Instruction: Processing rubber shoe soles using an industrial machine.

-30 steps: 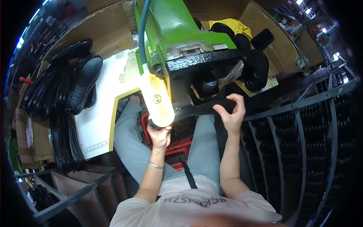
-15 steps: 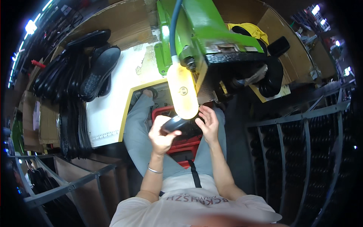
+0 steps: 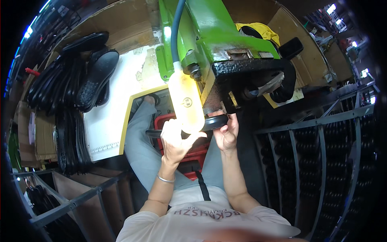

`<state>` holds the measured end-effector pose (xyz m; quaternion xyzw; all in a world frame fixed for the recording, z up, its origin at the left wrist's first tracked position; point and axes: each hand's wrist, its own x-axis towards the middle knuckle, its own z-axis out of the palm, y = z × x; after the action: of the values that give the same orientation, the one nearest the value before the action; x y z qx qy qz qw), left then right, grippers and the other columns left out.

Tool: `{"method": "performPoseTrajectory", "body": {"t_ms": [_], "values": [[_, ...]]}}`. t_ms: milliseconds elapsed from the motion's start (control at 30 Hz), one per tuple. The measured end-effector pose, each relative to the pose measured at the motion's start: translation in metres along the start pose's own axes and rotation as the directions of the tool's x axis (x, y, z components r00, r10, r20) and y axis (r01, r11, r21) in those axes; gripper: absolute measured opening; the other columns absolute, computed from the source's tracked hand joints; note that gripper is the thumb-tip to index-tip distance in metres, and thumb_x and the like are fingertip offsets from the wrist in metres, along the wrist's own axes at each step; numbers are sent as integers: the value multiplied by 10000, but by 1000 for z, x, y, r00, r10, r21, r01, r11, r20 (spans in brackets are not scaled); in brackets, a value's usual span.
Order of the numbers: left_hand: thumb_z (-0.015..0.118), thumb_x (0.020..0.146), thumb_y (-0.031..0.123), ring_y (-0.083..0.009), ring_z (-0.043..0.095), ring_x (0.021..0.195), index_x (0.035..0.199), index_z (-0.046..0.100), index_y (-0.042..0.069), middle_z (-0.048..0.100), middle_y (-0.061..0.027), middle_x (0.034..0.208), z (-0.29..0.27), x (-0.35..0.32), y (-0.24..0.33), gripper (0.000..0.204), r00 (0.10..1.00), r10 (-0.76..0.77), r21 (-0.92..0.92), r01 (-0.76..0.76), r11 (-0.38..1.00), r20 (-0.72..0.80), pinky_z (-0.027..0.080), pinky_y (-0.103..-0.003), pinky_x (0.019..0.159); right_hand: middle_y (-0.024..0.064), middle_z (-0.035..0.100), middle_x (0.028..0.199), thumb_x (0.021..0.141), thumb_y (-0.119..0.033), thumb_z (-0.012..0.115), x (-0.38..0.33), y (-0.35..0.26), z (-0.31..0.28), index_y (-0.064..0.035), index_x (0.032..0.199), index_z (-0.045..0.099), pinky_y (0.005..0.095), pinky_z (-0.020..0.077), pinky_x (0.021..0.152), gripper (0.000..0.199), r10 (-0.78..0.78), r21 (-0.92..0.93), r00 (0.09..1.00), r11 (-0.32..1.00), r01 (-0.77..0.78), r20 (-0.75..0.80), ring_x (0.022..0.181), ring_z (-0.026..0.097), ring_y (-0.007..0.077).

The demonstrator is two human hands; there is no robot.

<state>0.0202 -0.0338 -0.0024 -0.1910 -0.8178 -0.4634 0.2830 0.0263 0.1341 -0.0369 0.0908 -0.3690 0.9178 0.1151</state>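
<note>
A glossy black shoe sole [image 3: 216, 122] lies crosswise between my hands, beneath the green machine [image 3: 219, 32]. My left hand [image 3: 173, 143] is closed on its left part, thumb stretched to the right. At the other end, my right hand [image 3: 227, 135] grips the sole from below with its fingertips. A pale yellow lamp head [image 3: 187, 111] on a grey-blue cable hangs in front and hides the sole's middle. Close above my right fingers is the machine's dark working head [image 3: 234, 101].
Stacked black soles [image 3: 56, 88] lie on the white tabletop [image 3: 107, 121] at the left, whose edge is yellow. Below my hands is a red crate [image 3: 189, 161]. Metal racks stand at the left and right [image 3: 318, 129], the right one filled with black soles. Cardboard [image 3: 125, 24] surrounds the table.
The sole has turned to lie crosswise, its right end now up by the machine head. My right hand has closed on it. The whole view has shifted slightly.
</note>
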Motion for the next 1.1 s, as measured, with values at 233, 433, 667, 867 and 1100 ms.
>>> {"method": "performPoseTrajectory", "body": {"t_ms": [233, 433, 667, 867, 1100], "values": [[869, 612, 263, -232, 528, 633, 797, 616, 70, 578, -40, 719, -10, 21, 2, 368, 999, 41, 9, -41, 999, 32, 411, -356, 603, 84, 524, 1161, 777, -187, 800, 9, 3, 13, -3, 1237, 431, 315, 408, 977, 618, -72, -16, 992, 997, 71, -106, 1072, 523, 165], [835, 609, 124, -246, 557, 671, 846, 616, 44, 602, -62, 763, -15, -11, -22, 332, 988, 152, 80, -154, 985, 32, 433, -362, 629, 118, 531, 1190, 842, -176, 734, -5, -8, 10, 17, 1271, 405, 335, 424, 978, 574, 93, -313, 996, 946, -90, -7, 1113, 536, 207], [779, 645, 88, -249, 591, 837, 850, 622, 66, 640, -58, 875, -26, -39, -31, 260, 944, 268, 101, -291, 951, 192, 427, -448, 869, 138, 569, 1140, 735, 0, 619, -30, -11, 9, 25, 1212, 463, 312, 459, 941, 502, 355, -188, 919, 904, -384, -173, 1078, 573, 207], [789, 664, -21, -307, 575, 1021, 891, 618, 33, 619, -127, 1004, -43, -44, -60, 290, 979, -160, 129, 176, 976, -125, 475, -418, 877, 258, 514, 1286, 661, 101, 474, -53, -34, 5, 56, 1192, 468, 362, 351, 1064, 532, 172, -374, 953, 890, -259, -251, 1210, 504, 267], [617, 870, -56, -171, 633, 886, 1067, 520, -45, 546, -124, 1030, -17, -50, -55, 219, 703, -677, -768, 551, 326, 217, 572, -291, 764, 281, 506, 1297, 659, 96, 481, -71, -48, 6, 51, 1168, 485, 373, 348, 1074, 511, 107, -584, 980, 790, -187, -169, 1214, 512, 283]]}}
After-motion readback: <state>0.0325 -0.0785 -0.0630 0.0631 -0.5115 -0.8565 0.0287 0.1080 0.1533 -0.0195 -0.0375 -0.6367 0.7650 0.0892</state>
